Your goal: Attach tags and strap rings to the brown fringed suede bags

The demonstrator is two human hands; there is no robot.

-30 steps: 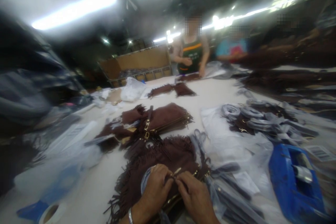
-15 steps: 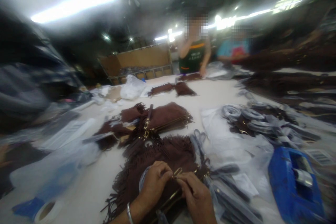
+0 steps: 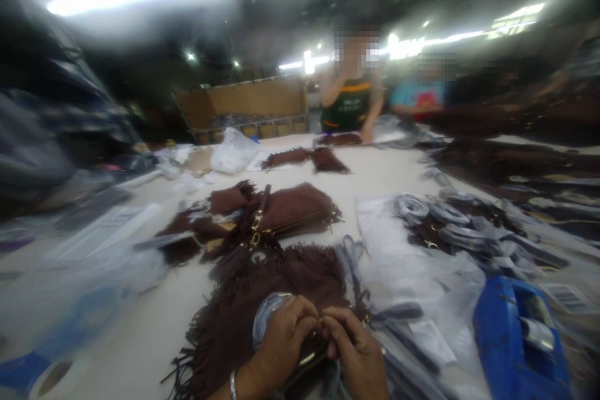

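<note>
A brown fringed bag (image 3: 239,294) lies in front of me with its gold zipper (image 3: 307,359) toward me. Above it, my left hand (image 3: 284,340) is closed, thumb and fingers pinched at a small gold metal clasp (image 3: 320,317). Fingertip to fingertip with it, my right hand (image 3: 356,347) pinches the same piece from the other side. The fingers cover most of the clasp. A coiled strap in pale grey wrapping (image 3: 263,319) sits on the bag beside my left hand, partly behind it.
Another brown bag (image 3: 300,206) lies beyond. At right are a blue tape dispenser (image 3: 492,331), coiled wrapped straps (image 3: 412,206) and plastic sheeting (image 3: 394,262). A tape roll (image 3: 56,381) is at lower left. A co-worker (image 3: 349,103) stands across the table.
The gold clasp showed as a loop between my fingertips before; now the fingers mostly cover it. Both hands have come closer together. The view has shifted slightly.
</note>
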